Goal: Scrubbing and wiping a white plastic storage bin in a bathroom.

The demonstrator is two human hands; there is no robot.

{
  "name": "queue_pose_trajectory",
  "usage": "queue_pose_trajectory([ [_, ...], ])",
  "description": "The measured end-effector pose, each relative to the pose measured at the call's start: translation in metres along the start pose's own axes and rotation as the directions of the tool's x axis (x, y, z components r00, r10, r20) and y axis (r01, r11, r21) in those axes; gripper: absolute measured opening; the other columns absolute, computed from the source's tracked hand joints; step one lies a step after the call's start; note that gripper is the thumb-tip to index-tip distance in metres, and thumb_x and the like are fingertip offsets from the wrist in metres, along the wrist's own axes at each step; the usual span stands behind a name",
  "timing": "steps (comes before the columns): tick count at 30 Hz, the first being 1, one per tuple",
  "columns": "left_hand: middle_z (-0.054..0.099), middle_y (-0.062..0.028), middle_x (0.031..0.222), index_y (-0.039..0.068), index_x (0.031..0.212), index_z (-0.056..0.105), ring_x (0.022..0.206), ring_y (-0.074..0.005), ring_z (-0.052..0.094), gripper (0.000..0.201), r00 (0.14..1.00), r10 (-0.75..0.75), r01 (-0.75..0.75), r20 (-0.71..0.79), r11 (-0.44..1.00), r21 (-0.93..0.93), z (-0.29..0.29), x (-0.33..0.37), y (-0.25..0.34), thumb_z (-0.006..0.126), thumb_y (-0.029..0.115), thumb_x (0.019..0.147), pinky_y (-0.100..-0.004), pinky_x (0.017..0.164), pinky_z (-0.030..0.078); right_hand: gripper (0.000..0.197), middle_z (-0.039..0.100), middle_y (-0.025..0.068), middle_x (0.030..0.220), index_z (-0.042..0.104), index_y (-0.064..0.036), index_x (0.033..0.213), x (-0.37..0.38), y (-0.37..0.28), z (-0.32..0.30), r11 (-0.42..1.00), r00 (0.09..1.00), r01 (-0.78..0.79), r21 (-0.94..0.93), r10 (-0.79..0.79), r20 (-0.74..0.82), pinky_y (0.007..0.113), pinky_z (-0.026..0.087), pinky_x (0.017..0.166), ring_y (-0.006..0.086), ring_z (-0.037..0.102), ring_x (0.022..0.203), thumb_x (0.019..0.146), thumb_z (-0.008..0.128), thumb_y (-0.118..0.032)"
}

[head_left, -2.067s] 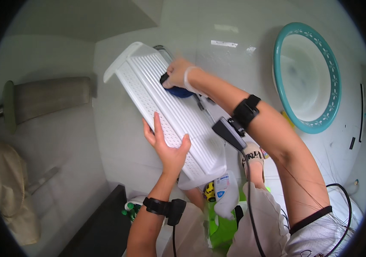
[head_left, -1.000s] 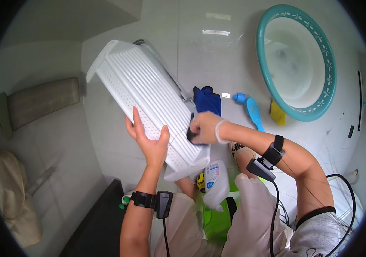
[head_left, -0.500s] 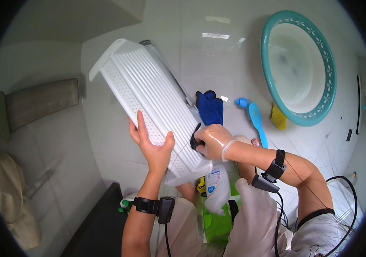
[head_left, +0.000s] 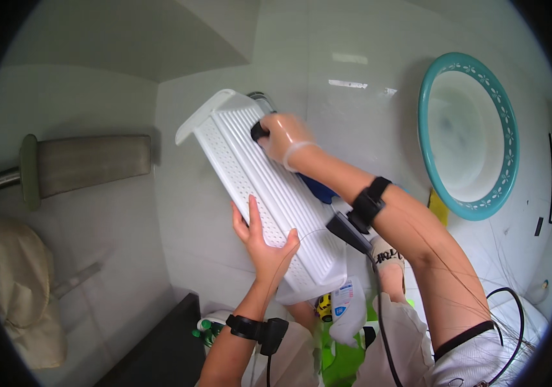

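Note:
A white plastic tray (head_left: 268,187) with long ribs and a perforated strip is tilted in front of me. My left hand (head_left: 264,248) grips its lower left side, thumb on the ribbed face and fingers by the perforated strip. In a clear thin glove, my right hand (head_left: 289,137) is closed on a small black object (head_left: 260,131), held against the tray's upper right part. Its exact kind is mostly hidden by my fingers. Behind the tray a dark metal rim (head_left: 261,98) shows, and under my right forearm lies part of a blue cloth (head_left: 318,188).
A teal-rimmed white basin (head_left: 425,122) holding cloudy water stands at the right, with a yellow sponge (head_left: 438,208) beside it. A white spray bottle (head_left: 348,309) and a yellow-black item (head_left: 323,307) are near my legs. Green-capped bottles (head_left: 207,332) stand lower left, by a dark ledge (head_left: 160,348).
My right hand has slid with the black object up along the ribs, from the tray's lower right to its upper end. My left hand keeps its hold. The whole view has shifted somewhat.

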State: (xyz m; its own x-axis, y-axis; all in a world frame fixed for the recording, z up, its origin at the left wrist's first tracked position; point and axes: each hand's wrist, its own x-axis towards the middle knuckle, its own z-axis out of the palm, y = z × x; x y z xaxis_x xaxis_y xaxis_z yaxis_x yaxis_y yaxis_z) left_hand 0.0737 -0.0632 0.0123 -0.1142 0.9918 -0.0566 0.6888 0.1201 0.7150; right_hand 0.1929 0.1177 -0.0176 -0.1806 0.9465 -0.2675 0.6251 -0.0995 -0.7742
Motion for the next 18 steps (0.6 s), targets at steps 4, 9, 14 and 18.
queue_pose_trajectory([
  [4,0.020,-0.0247,0.146,0.008,0.150,0.030,0.136,-0.0384,0.028,0.097,1.000,0.026,-0.026,-0.009,0.999,0.025,0.001,0.000,0.001,0.072,0.003,0.062,-0.0436,0.110,0.028,0.024,0.069,0.0192,0.096,0.071,-0.0059,0.098,0.047,-0.016,0.004,0.999,0.987,-0.038,0.018,0.040,-0.154,0.041,0.052,0.081,0.0365,0.066,0.092,0.079,0.068,-0.020],
  [9,0.022,-0.0250,0.145,0.010,0.150,0.031,0.136,-0.0382,0.028,0.096,0.999,0.035,-0.036,-0.037,0.999,-0.017,0.000,0.004,0.001,0.071,0.003,0.063,-0.0446,0.110,0.028,0.023,0.069,0.0195,0.089,0.071,-0.0036,0.088,0.057,-0.011,0.000,0.995,0.990,-0.078,0.062,0.085,-0.115,0.040,0.052,0.076,0.0360,0.067,0.085,0.073,0.071,-0.021],
  [14,0.019,-0.0234,0.147,0.011,0.150,0.032,0.135,-0.0365,0.029,0.094,0.999,0.009,-0.011,-0.041,0.999,-0.031,-0.004,0.001,-0.004,0.071,0.003,0.064,-0.0445,0.110,0.029,0.024,0.064,0.0206,0.071,0.066,-0.0021,0.072,-0.008,0.020,-0.001,0.998,0.987,0.060,0.030,-0.064,0.149,0.038,0.051,0.066,0.0351,0.063,0.066,0.064,0.076,-0.022],
  [18,0.019,-0.0219,0.148,0.012,0.150,0.032,0.134,-0.0357,0.031,0.093,0.999,0.008,-0.012,-0.037,0.996,-0.093,0.005,0.001,-0.001,0.070,0.002,0.065,-0.0438,0.110,0.030,0.018,0.067,0.0188,0.077,0.066,-0.0043,0.072,-0.088,0.049,-0.013,0.997,0.939,0.079,-0.015,-0.069,0.337,0.040,0.052,0.071,0.0369,0.065,0.076,0.066,0.072,-0.020],
])
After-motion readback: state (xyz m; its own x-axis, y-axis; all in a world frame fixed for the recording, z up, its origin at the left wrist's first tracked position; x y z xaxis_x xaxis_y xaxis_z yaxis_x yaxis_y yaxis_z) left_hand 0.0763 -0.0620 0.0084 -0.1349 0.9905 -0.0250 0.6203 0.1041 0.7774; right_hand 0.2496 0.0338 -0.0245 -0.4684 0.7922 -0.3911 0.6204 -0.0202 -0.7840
